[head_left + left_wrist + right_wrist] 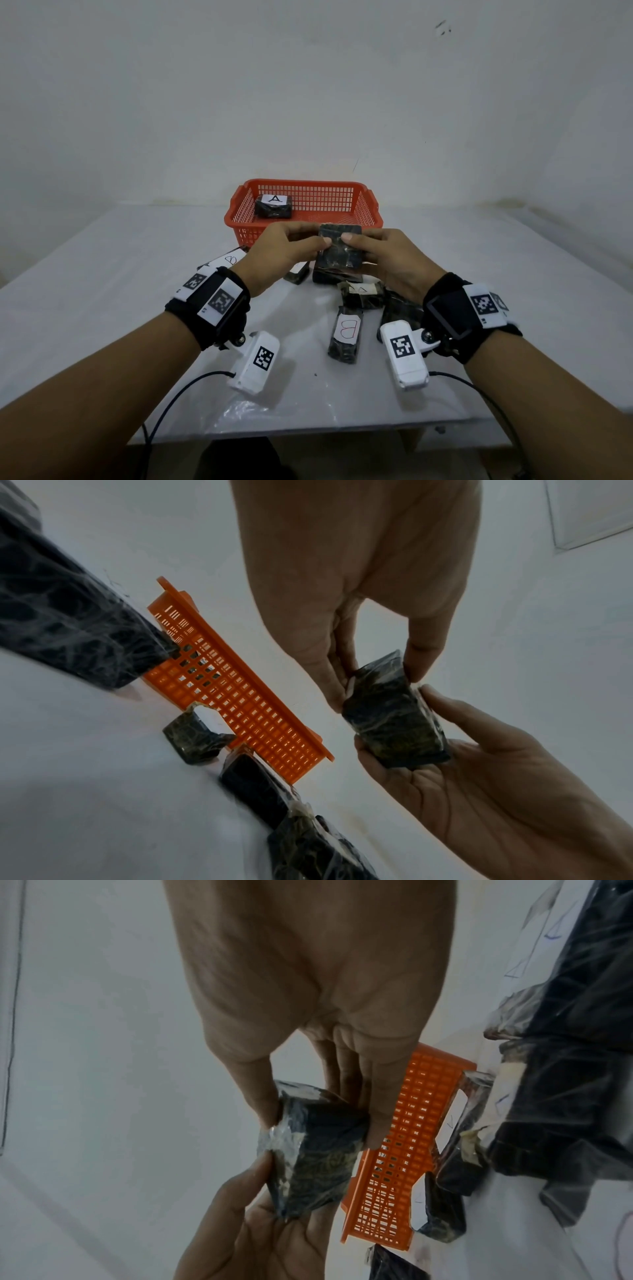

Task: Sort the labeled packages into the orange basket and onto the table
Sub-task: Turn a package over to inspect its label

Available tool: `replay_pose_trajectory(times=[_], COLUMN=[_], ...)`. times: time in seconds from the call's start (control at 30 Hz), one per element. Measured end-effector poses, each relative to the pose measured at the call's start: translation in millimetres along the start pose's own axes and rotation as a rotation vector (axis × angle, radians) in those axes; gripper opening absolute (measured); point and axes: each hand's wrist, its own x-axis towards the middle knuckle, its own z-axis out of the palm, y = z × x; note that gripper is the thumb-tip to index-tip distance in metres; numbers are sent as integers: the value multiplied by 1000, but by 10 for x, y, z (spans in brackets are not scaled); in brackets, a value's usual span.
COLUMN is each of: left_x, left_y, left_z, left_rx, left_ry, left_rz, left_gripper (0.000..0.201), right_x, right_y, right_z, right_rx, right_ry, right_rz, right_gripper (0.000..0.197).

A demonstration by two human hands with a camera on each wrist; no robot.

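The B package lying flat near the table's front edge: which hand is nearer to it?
Right. The right hand hovers just beyond the B package, slightly to its right; the left hand is farther off, beyond and leftward.

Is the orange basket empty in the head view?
No, one dark package labelled A lies inside the orange basket.

Bare forearms; each wrist wears a black strap (219, 308) with white square-code tags, and a white camera block (255, 361) with a thin black cable (178, 397) hangs beneath
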Motion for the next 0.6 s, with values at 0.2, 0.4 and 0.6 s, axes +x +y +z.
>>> replay_pose_trajectory(times=[0.2,0.4,0.6], left_x=[29,34,12], left_y=[-16,-36,-56], left_z=[-10,-25,-23], left_rx=[-11,-50,-82], left_ry=[-13,31,-32], left_rz=[-23,-26,-63], left_gripper=[29,27,29], right_x=[10,7,2], right_y=[34,30,51], right_z=[-46,-16,-47], right_rx=[-51,-32,-76], right_ry=[-30,21,70], right_rz=[-21,-30,-58], right_gripper=[40,28,30])
